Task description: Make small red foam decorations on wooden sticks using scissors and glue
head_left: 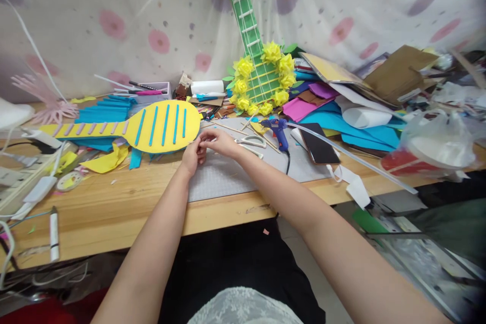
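My left hand (192, 158) and my right hand (219, 142) meet over the grey cutting mat (216, 179), fingertips pinched together. Whatever is between the fingers is too small or hidden to make out. Just beyond my left hand lies a yellow foam guitar shape (152, 134), its body crossed by several blue strips and its neck by pale purple ones. Beside my right hand are white-handled scissors (251, 143). To their right a blue glue gun (280, 134) rests on the mat with a clear glue stick (353, 154) sticking out of its back.
A green guitar (246, 20) trimmed with yellow paper flowers (243, 67) leans on the curtain. A phone (319, 144), coloured sheets (364, 129) and a bagged cup (425, 154) lie rightward. Leftward are a power strip (15, 187), a marker (54, 233) and a pen box (159, 92).
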Demonstrator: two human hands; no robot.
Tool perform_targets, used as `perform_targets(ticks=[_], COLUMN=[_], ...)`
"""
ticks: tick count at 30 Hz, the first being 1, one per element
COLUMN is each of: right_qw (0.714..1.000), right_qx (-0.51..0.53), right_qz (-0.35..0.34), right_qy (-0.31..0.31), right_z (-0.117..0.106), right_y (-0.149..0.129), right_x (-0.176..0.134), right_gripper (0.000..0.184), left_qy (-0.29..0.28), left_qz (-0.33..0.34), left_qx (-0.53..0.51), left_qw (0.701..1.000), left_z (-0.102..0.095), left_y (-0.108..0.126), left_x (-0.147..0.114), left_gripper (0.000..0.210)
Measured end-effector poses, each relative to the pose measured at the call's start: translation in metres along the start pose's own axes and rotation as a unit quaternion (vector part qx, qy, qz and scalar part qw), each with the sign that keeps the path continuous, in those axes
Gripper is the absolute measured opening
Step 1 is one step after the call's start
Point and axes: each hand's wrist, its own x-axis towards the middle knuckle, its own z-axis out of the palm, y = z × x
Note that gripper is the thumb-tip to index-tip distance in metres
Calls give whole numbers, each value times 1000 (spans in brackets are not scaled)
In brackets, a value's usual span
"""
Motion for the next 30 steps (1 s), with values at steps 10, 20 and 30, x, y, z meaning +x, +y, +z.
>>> perform_targets(ticks=[10,20,30], right_qw=[995,978,951], right_qx=[-24,9,-189], right_qz=[-33,78,113], right_qy=[86,192,218], right_z=[2,-10,-32], right_y=[19,41,39], right_x=[-9,-10,-21], right_gripper=[8,21,19], left_qy=[-71,200,258], left_qz=[-16,161,247], left_qx=[121,205,636], left_qw=[990,945,684], left_z=[0,-11,-18], left_y=[0,16,12], left_x=[2,-9,-12], left_gripper=[55,39,12])
